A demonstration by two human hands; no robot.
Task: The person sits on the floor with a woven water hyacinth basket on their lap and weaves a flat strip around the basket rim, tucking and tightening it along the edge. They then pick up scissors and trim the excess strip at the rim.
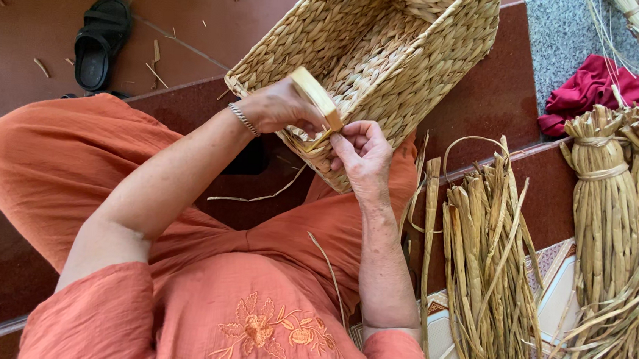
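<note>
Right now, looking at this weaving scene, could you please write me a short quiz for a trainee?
1. True or false: the left hand holds a pale wooden tool at the basket rim.
2. What does the right hand pinch? A) sandal B) a straw strand C) red cloth
3. What lies on the floor beside the red cloth?

Key: 1 true; 2 B; 3 tied bundles of dried straw.

Dark red tiled floor [36, 13] with a raised step; grey speckled stone [567, 32] at upper right, seemingly daylit; patterned tiles [554, 281] below.
</note>
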